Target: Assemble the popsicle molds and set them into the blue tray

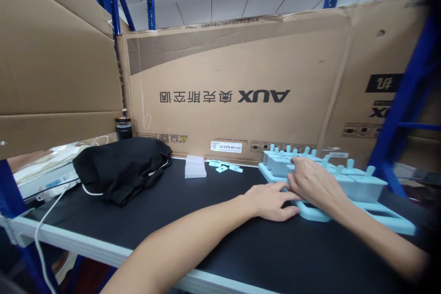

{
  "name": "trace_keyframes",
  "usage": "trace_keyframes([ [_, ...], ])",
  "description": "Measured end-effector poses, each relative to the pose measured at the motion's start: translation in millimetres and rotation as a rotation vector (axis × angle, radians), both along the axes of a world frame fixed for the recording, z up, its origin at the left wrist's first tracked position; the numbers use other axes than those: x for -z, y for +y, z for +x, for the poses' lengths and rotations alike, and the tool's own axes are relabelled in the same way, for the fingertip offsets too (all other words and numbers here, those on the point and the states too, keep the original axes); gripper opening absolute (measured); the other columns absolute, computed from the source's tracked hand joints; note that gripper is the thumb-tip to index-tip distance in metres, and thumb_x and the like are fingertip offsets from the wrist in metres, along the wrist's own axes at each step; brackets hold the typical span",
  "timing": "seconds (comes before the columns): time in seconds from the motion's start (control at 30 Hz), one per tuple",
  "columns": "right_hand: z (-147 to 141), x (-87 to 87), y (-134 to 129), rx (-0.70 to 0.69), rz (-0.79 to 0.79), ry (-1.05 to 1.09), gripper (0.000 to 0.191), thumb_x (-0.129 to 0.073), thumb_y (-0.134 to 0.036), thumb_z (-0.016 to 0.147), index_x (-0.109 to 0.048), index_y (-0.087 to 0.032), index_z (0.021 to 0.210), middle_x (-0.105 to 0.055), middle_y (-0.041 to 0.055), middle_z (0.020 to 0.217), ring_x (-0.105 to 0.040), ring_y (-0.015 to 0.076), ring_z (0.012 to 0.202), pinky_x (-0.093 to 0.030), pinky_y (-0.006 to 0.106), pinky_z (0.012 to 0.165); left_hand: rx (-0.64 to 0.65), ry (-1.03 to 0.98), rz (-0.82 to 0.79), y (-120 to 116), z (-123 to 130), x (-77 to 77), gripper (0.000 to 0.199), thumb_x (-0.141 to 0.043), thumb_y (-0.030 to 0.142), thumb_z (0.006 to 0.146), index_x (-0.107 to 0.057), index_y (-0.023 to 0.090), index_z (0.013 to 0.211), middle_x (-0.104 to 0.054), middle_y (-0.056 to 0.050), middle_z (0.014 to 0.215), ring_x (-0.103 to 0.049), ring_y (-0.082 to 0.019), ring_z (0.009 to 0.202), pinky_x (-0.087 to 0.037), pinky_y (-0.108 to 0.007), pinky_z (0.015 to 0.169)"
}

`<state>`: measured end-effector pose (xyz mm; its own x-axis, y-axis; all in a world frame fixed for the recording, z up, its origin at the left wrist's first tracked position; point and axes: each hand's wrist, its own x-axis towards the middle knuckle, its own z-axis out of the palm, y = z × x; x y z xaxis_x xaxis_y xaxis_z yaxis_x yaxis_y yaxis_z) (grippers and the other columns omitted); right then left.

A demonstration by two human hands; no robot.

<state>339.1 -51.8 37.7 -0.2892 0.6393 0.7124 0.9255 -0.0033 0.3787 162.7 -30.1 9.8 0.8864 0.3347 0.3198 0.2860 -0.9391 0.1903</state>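
Left hand: low over desk, at pale blue tray, thumb spread apart from fingers. Right hand: bent over near side of molds; fingertips hidden, cannot tell whether clamped. Molds, handles up, stand at right of desk. Loose blue pieces, clear box left of them; black cloth farther left. Carton behind.
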Motion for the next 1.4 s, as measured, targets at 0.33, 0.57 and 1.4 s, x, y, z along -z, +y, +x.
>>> trace_keyframes([
  [0.33,-21.8,-48.8,-13.1,0.167,0.119,0.318,0.038,-0.036,-0.034,0.084,-0.035,-0.011,0.115,-0.061,0.0181,0.089,-0.058,0.0283,0.074,-0.033,0.033,0.057,0.080,-0.031,-0.100,2.7,-4.5,-0.3,0.042,-0.034,0.051,0.091,-0.046,0.033,0.127,-0.041,-0.002,0.136,-0.043,-0.024,0.125,-0.034,-0.044,0.105],
  [0.57,-62.7,-61.5,-2.6,-0.167,0.120,0.394,0.038,-0.042,-0.031,0.079,-0.033,-0.015,0.112,-0.057,0.0105,0.088,-0.057,0.0228,0.070,-0.038,0.030,0.059,0.016,-0.611,-0.625,9.9,-14.4,4.5,0.077,-0.078,0.047,0.059,-0.029,0.020,0.112,-0.039,-0.017,0.127,-0.048,-0.028,0.116,-0.046,-0.045,0.091],
  [1.4,-97.9,-20.7,18.5,-0.878,-0.783,1.067,0.037,-0.056,-0.048,0.081,-0.062,-0.017,0.100,-0.062,0.0032,0.079,-0.053,0.0137,0.071,-0.043,0.027,0.065,-0.050,-0.491,-0.758,21.2,-106.7,-26.4,0.035,-0.042,0.056,0.087,-0.042,0.023,0.101,-0.055,0.000,0.083,-0.048,-0.007,0.057,-0.038,-0.016,0.048],
])
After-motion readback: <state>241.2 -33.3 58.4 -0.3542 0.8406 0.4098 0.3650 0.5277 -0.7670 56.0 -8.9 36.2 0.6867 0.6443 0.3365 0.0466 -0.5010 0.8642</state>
